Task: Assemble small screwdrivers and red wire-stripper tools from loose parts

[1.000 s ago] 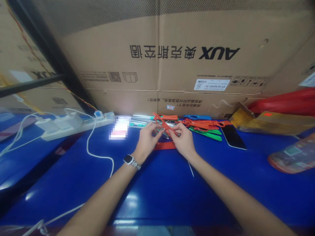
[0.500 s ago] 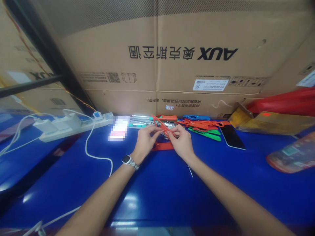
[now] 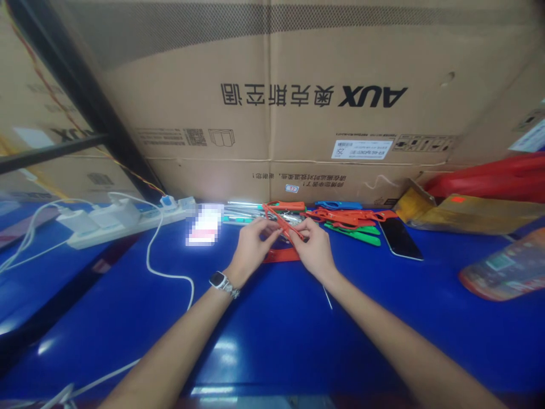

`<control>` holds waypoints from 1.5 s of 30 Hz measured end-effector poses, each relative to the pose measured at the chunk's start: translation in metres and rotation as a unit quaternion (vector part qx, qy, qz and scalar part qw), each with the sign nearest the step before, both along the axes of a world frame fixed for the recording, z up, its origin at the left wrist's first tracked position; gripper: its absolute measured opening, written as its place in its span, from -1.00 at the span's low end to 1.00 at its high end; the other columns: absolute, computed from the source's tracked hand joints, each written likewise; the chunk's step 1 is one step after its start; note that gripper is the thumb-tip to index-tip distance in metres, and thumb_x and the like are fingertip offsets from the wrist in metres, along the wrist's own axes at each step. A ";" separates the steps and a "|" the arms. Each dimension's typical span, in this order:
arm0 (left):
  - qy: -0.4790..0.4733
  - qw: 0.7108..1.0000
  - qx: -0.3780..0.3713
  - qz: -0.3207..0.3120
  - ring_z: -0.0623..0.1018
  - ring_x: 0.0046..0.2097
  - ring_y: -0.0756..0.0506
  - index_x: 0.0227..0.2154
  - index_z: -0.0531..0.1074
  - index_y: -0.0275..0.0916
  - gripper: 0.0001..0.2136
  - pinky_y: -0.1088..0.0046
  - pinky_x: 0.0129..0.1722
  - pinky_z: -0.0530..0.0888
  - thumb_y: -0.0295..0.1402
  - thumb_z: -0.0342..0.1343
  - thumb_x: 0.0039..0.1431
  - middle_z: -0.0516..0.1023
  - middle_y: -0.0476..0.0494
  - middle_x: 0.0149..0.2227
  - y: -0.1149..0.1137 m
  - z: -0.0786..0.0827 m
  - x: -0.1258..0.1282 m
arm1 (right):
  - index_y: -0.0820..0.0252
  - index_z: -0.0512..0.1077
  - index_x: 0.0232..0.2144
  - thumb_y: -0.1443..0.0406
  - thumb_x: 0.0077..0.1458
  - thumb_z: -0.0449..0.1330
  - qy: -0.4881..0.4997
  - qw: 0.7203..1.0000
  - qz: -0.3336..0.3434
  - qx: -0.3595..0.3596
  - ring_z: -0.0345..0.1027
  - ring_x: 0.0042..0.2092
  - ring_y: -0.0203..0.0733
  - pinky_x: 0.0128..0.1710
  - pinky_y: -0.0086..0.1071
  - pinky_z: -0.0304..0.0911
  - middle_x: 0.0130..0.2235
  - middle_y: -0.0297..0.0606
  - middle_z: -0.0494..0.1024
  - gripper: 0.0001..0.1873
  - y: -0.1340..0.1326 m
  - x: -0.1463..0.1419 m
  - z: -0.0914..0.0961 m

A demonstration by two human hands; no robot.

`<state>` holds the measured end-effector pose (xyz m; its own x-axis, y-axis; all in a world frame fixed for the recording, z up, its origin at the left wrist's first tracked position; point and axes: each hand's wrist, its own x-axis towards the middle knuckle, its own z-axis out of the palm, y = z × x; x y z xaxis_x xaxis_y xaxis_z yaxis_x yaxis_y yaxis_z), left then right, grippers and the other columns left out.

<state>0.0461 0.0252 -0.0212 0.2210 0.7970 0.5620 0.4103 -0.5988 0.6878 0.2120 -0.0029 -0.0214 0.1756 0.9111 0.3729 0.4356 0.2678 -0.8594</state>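
Over the blue table, my left hand and my right hand are both closed, pinching a long, narrow orange plastic part between fingertips. Its far end points up and away to the left; the fingers partly hide its near end. Just below it, a flat orange piece lies on the table between my hands. Behind my fingers is a heap of small shiny metal pieces, too fine to make out. A thin metal rod shows beside my right wrist.
To the right lie piles of orange parts, green parts and blue parts, then a dark phone and a bottle. Leftward are a lit screen and a power strip with cables. Cardboard stands behind.
The view has shifted slightly. My hands keep their pinch on the orange part, which has turned a little between my fingers; the surrounding things lie as before.
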 end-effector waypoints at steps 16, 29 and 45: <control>0.039 0.996 0.080 0.012 0.57 -0.26 -0.09 -0.31 0.56 -0.20 -0.89 0.38 -0.21 0.48 -0.37 0.13 0.25 0.61 -0.12 -0.30 0.004 0.008 -0.003 | 0.09 0.31 -0.48 0.17 0.04 0.23 0.048 0.999 -0.024 -0.001 0.55 -0.41 -0.06 -0.42 -0.35 0.33 -0.48 -0.29 0.61 -0.81 0.006 0.003 -0.001; 0.004 0.999 0.045 0.004 0.52 -0.33 -0.04 -0.31 0.53 -0.22 -0.92 0.43 -0.27 0.47 -0.36 0.15 0.24 0.54 -0.07 -0.34 -0.005 0.001 0.005 | 0.09 0.30 -0.47 0.19 0.07 0.22 0.046 0.999 0.006 0.014 0.58 -0.34 -0.03 -0.36 -0.33 0.36 -0.42 -0.26 0.62 -0.82 -0.002 -0.003 0.000; 0.065 0.995 0.075 -0.007 0.54 -0.22 -0.10 -0.28 0.49 -0.25 -0.88 0.38 -0.18 0.45 -0.44 0.05 0.30 0.55 -0.13 -0.27 -0.007 0.001 0.004 | 0.09 0.32 -0.47 0.21 0.07 0.22 0.052 0.999 -0.007 0.004 0.58 -0.39 -0.04 -0.36 -0.34 0.35 -0.46 -0.26 0.64 -0.83 -0.008 -0.009 0.000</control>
